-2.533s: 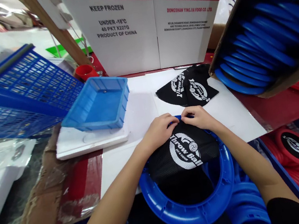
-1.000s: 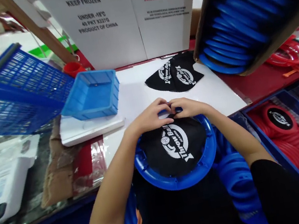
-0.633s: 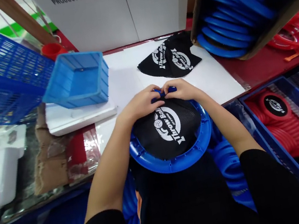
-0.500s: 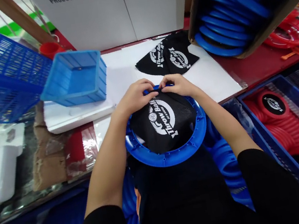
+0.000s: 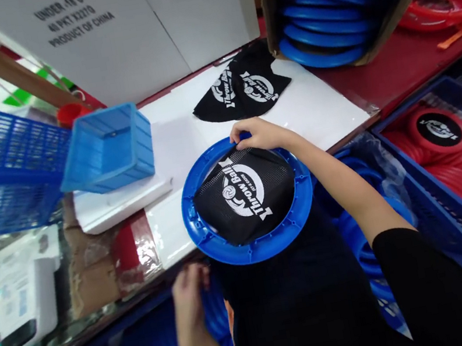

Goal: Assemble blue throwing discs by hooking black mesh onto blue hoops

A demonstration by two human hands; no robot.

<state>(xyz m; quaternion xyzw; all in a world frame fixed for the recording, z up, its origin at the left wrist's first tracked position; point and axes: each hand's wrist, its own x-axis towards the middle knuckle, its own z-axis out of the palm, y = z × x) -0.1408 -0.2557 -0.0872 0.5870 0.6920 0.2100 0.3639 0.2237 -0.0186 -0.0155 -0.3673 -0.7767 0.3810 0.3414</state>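
The right hand point(image 5: 263, 134) pinches the far rim of a blue round plastic ring point(image 5: 251, 252) with black printed mesh cloth point(image 5: 241, 192) inside, by the flat white sheet point(image 5: 177, 117). The left hand point(image 5: 189, 292) is apart, its grip too blurred to tell. Black printed fabric pieces point(image 5: 239, 92) lie beyond.

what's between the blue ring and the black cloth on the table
In the head view, a strip of white sheet shows between the ring and the cloth, with the right hand, at the ring's far rim, covering part.
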